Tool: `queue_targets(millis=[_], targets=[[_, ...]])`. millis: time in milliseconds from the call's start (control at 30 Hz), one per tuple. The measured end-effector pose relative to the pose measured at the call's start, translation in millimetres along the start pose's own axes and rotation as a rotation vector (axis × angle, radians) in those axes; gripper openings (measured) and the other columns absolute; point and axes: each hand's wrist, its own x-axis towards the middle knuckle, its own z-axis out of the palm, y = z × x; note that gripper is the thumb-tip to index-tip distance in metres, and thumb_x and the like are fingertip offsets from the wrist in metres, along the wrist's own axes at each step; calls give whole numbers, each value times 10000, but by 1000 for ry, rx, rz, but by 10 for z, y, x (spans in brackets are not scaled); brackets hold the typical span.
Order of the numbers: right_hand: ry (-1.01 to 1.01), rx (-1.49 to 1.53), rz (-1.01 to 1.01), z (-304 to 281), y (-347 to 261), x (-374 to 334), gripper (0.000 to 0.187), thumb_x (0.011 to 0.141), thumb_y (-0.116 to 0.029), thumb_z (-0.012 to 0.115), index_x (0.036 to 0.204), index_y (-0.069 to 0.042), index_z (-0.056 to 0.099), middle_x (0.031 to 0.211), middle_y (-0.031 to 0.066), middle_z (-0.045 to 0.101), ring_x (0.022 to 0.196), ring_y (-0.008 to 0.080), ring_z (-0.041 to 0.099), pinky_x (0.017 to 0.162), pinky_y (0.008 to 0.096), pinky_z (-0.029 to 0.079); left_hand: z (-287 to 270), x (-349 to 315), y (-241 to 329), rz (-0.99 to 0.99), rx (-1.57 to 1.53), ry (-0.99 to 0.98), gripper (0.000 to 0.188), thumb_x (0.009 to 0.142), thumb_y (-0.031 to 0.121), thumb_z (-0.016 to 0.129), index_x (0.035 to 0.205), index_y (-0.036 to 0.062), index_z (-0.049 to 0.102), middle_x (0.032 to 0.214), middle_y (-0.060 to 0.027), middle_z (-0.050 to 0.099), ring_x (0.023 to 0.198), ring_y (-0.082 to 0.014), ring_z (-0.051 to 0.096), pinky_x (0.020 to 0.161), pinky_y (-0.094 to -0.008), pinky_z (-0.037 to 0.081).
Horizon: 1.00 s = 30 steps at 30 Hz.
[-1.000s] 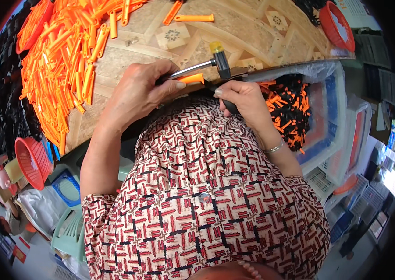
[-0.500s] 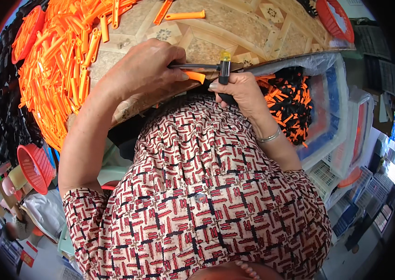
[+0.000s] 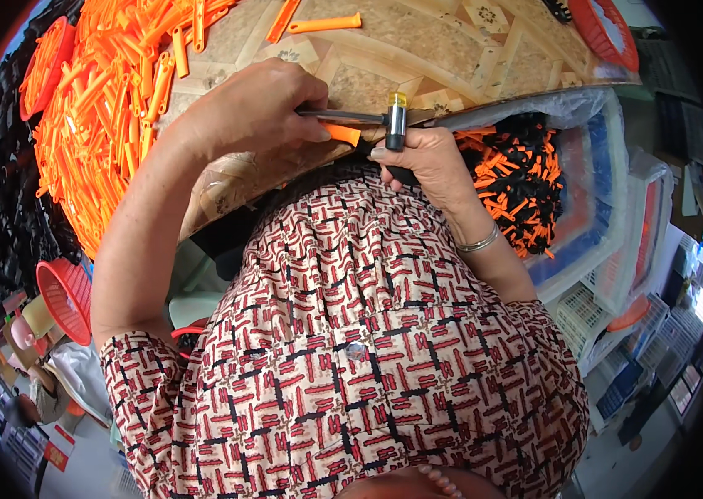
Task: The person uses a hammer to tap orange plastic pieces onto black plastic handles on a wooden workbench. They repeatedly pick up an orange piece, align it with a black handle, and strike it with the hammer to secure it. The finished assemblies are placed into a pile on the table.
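Note:
My left hand (image 3: 264,112) is closed at the table's near edge. From under its fingers sticks the end of an orange plastic handle (image 3: 341,134). A dark, narrow metal-looking bar (image 3: 343,115) runs from the left fingertips toward the mallet head; whether the hand grips it, I cannot tell. My right hand (image 3: 428,160) is wrapped round the black grip of a small mallet (image 3: 397,123), whose head has a yellow end, a metal middle and a black end. The mallet head is just right of the orange handle. The fingers partly hide both held things.
A large heap of orange handles (image 3: 98,125) covers the table's left side, beside a red basket (image 3: 45,71). Two loose handles lie at the far side. On my right, a plastic-lined bin (image 3: 592,183) holds orange-and-black pieces (image 3: 513,195). Another red basket (image 3: 601,33) stands far right.
My left forearm and hand have shifted slightly left and away from me. The mallet stays in my right hand, almost where it was. The whole view has tilted a little.

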Motion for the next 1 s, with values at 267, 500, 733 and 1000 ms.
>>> queue_targets(millis=[267, 500, 733, 1000], targets=[[-22, 65, 10, -5, -12, -1, 146, 861, -97, 788, 862, 42, 742, 687, 71, 678, 552, 106, 612, 493, 222, 484, -64, 67, 22, -140, -176, -162, 206, 841, 197, 755, 891, 8, 690, 696, -90, 690, 659, -199, 658, 636, -358, 500], [-55, 116, -9, -31, 23, 22, 152, 857, -102, 795, 882, 42, 754, 683, 60, 675, 549, 93, 605, 481, 214, 481, 45, 17, 141, -85, 112, 45, 203, 824, 207, 759, 872, 26, 680, 698, -164, 661, 683, -339, 659, 639, -422, 507], [60, -56, -88, 52, 103, -18, 135, 857, -112, 788, 845, 17, 751, 674, 42, 674, 523, 76, 586, 488, 218, 482, 71, -53, 478, -281, 306, 114, 218, 820, 228, 762, 875, 36, 676, 727, -189, 662, 741, -401, 664, 668, -470, 511], [-244, 324, 17, -50, 45, 25, 216, 950, -99, 675, 1036, 96, 710, 838, 217, 731, 627, 219, 708, 607, 309, 580, 110, -168, 262, -280, 38, 92, 227, 837, 228, 761, 953, 44, 696, 786, -169, 677, 728, -333, 669, 669, -411, 503]])
